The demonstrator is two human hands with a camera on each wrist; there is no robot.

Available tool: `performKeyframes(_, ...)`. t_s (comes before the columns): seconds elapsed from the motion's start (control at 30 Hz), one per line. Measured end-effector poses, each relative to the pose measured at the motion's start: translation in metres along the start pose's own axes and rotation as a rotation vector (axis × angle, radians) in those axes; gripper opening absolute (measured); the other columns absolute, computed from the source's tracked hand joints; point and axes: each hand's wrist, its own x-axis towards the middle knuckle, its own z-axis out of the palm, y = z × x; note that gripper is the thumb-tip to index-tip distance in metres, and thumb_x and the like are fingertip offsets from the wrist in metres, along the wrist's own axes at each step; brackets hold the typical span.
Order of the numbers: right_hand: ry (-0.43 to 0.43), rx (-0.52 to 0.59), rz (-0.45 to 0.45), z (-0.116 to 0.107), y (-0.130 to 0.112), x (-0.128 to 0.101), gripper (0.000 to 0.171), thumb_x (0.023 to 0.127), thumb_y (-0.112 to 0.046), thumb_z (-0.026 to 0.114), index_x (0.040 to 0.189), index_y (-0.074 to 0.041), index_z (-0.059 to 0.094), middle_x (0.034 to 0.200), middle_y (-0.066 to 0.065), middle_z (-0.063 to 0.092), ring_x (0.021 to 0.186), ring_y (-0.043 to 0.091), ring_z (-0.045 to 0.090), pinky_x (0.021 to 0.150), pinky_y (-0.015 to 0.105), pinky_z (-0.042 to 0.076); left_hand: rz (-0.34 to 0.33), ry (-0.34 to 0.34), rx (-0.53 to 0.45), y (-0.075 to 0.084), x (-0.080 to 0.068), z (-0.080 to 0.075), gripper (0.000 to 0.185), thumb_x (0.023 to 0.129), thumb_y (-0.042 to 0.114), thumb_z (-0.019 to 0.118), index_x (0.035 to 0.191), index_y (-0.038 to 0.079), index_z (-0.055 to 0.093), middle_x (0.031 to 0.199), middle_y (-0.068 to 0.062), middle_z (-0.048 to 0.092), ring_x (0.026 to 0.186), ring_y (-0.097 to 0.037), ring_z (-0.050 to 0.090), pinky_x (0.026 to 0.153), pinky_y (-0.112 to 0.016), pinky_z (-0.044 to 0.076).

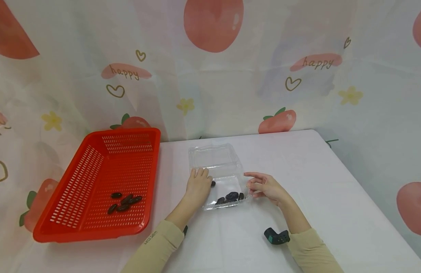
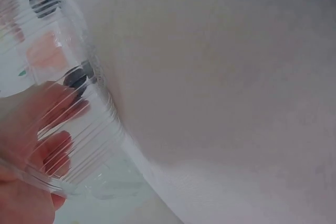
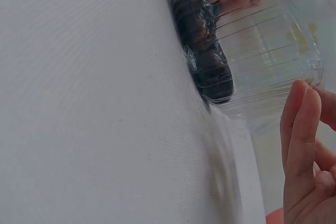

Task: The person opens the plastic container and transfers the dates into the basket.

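Basket (image 1: 153, 182), red and perforated, is being supported by the white-covered worktop (image 1: 333, 212), well to the left of the fingers of both hands. Five dark ovals (image 1: 123, 208) are being held in a cluster on its floor, toward the side nearer the left fingers.

Next to the right, the left hand (image 1: 198, 187) is being extended into a clear container (image 1: 227, 184), its fingers being seen through the ridged wall in the left wrist view. A single dark oval (image 1: 213, 184) is being bordered by these fingertips; whether it is being pinched or merely touched cannot be told.

The container is being supported by the worktop between the left and right fingers, its lid (image 1: 212, 155) being laid open beyond them. More dark pieces (image 1: 232, 195) are being gathered along its near side, between the two sets of fingers.

At its right side, the container is being touched by the fingers of the right hand (image 1: 268, 188); whether its edge is being pinched cannot be told. Behind those fingers, a black device (image 1: 276, 236) is being seen just beside the right sleeve (image 1: 312, 248).
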Motion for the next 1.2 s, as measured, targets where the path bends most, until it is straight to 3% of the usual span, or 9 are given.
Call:
performKeyframes(0.3,0.002,-0.010,-0.004,-0.001,0.001,0.001,0.054,0.085,-0.009,0.063,0.133,0.002,0.040,0.078,0.001,0.057,0.066,0.010,0.057,0.059,0.022,0.050,0.002,0.076,-0.055,-0.003,0.000,0.001,0.020,0.088,0.028,0.056,0.104,0.018,0.063,0.107,0.000,0.048,0.106,-0.018,0.043,0.099,-0.041,0.028)
performKeyframes(0.53,0.004,-0.006,-0.008,-0.001,0.001,0.000,0.055,0.085,-0.009,0.062,0.134,0.003,0.039,0.078,0.001,0.057,0.066,0.010,0.057,0.059,0.023,0.050,-0.019,0.219,-0.078,-0.006,-0.002,-0.003,0.015,0.089,0.029,0.054,0.098,0.019,0.060,0.095,0.002,0.044,0.093,-0.016,0.043,0.090,-0.037,0.030)
performKeyframes(0.77,0.005,-0.012,-0.013,-0.001,0.000,-0.002,0.055,0.085,-0.010,0.063,0.133,0.003,0.040,0.079,0.001,0.057,0.066,0.010,0.058,0.059,0.023,0.050,-0.052,0.315,-0.122,-0.009,-0.008,-0.011,0.012,0.089,0.027,0.055,0.094,0.018,0.060,0.089,0.002,0.043,0.087,-0.017,0.044,0.085,-0.037,0.032)
performKeyframes(0.97,0.008,-0.009,-0.004,-0.001,0.001,-0.002,0.056,0.085,-0.010,0.063,0.134,0.003,0.040,0.080,0.001,0.058,0.067,0.010,0.058,0.059,0.023,0.051,-0.117,0.380,-0.167,-0.016,-0.016,-0.024,0.010,0.088,0.027,0.058,0.094,0.019,0.059,0.089,0.002,0.042,0.086,-0.017,0.042,0.083,-0.038,0.030)
performKeyframes(1.2,0.002,-0.013,-0.014,-0.001,0.001,-0.001,0.056,0.085,-0.011,0.063,0.134,0.002,0.040,0.080,0.001,0.056,0.067,0.010,0.058,0.060,0.023,0.051,-0.248,0.451,-0.229,-0.030,-0.034,-0.040,0.006,0.087,0.022,0.059,0.091,0.018,0.057,0.089,-0.002,0.042,0.085,-0.021,0.039,0.078,-0.039,0.028)
